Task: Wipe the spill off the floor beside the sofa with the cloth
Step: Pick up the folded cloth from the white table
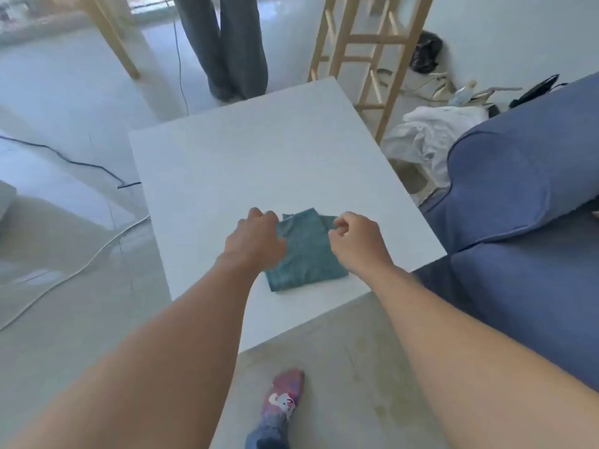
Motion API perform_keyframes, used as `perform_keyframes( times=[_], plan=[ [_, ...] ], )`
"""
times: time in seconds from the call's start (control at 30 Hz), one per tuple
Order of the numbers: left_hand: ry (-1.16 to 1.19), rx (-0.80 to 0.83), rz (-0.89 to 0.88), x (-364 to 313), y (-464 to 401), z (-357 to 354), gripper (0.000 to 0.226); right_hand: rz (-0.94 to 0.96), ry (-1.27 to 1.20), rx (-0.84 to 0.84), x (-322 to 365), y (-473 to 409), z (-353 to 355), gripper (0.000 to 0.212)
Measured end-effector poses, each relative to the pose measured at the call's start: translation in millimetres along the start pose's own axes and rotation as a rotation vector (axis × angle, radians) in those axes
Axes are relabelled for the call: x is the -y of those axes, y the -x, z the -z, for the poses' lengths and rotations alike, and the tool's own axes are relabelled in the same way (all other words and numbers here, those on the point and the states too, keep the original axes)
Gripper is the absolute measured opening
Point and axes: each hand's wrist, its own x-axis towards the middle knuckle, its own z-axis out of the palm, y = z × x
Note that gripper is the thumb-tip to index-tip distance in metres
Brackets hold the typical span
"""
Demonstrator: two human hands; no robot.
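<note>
Beside me, room: pale grey floor [81, 319] runs under everything I see, with loose cables trailing across it on my left.
Sofa: blue fabric sofa [525, 222] fills my right side, its rounded arm close to the white square surface [246, 163].
Surface: bare apart from the cloth, which lies near the edge closest to me.
Spill: I judge the faint yellowish smear on the floor [376, 380], between the surface's near edge and the sofa, to be the spill; it is pale and its outline is hard to trace.
Cloth: folded teal terry cloth [304, 251] rests flat on the surface, partly covered by both my hands.
Left hand [256, 238]: curled on the cloth's left edge, fingers closed on what looks like a pinch of fabric at the far corner.
Right hand [356, 244]: curled on the cloth's right edge, fingers bunched and pinching its far right corner.
Foot: my foot in a pink patterned sock [285, 396] stands on the floor just left of the smear.
Step in hand: taking up the cloth; no wiping has begun, as I read it.
Next move: I would lift the cloth clear of the surface, carry it down and right to the smear, and press it flat there, minding my foot.
</note>
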Motion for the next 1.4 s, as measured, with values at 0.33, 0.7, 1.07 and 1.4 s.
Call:
perform_keyframes(
  times=[0.33, 0.7, 1.07, 1.4],
  plan=[
    [0.034, -0.199, 0.06, 58, -40, -35, 0.025, -0.086, -0.144, -0.09, -12, -49, -66, 0.021],
    [0.468, -0.203, -0.118, 45, -49, -32, 0.005, -0.18, -0.42, -0.289, -17, -38, -61, 0.014],
    [0.185, -0.115, 0.049, 36, -71, -35, 0.028, -0.167, -0.428, -0.24, -40, -36, -54, 0.008],
    [0.537, -0.163, 0.243, 16, -72, -34, 0.004, -0.214, -0.37, -0.284, -39, -40, -54, 0.007]
  ],
)
